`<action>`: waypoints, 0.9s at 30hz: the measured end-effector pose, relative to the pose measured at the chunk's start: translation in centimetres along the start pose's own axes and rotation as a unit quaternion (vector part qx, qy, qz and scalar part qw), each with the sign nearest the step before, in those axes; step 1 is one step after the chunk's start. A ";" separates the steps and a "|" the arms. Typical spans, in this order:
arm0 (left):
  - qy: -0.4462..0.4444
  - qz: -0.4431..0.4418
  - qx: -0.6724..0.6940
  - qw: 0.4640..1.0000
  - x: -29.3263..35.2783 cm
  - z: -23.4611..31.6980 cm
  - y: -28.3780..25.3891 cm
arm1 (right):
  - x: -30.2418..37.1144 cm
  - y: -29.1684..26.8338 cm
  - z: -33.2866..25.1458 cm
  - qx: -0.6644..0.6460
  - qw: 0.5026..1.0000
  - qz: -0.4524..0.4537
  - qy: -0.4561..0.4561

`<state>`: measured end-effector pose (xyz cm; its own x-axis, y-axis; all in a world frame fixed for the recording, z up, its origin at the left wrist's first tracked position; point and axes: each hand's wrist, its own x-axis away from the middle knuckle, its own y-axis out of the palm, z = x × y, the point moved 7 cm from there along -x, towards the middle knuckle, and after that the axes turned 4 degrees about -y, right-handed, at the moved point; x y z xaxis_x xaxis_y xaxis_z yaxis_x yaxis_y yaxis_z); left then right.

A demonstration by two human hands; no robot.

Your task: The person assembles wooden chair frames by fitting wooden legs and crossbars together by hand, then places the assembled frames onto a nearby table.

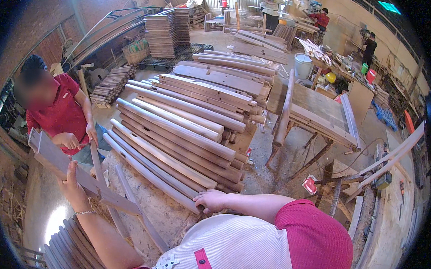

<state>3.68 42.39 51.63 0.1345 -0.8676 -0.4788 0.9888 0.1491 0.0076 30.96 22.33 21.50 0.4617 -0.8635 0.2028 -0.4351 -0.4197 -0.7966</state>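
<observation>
- Wooden plank [53,155], tilted at the lower left: the left hand [73,189] has its grip closed around the edge, thumb showing, fingers hidden behind.
- The right hand [211,201] lies half-curled over the near end of a round pole [155,175]; I cannot tell whether it grips or only rests.
- To handle this well, I would support the plank near its middle, lift smoothly, and agree each shift with the co-worker [55,105] opposite.
- Fingers are best clear of where the two narrow slats [97,161] cross the plank; whether these are joined to it is unclear.
- Counted: one plank, two slats beside it, one co-worker close by, three people farther off, one white bucket [303,66].
- Poles in the pile overlap too much for a sure count.
</observation>
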 end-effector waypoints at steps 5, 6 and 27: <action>-0.007 -0.003 -0.007 1.000 0.4 0.6 0.5 | 0.1 -0.1 0.1 -0.010 1.000 0.004 0.003; -0.002 -0.008 -0.011 1.000 0.3 0.5 0.5 | 0.0 -0.2 0.0 -0.010 1.000 0.004 0.003; 0.002 -0.016 0.007 1.000 0.6 -0.2 0.9 | -0.2 -0.4 0.1 -0.024 0.999 0.007 0.021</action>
<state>4.63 42.09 51.17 0.1034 -0.8698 -0.4825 0.9933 0.1150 0.0056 31.17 22.70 21.72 0.4232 -0.8797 0.2168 -0.4787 -0.4203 -0.7708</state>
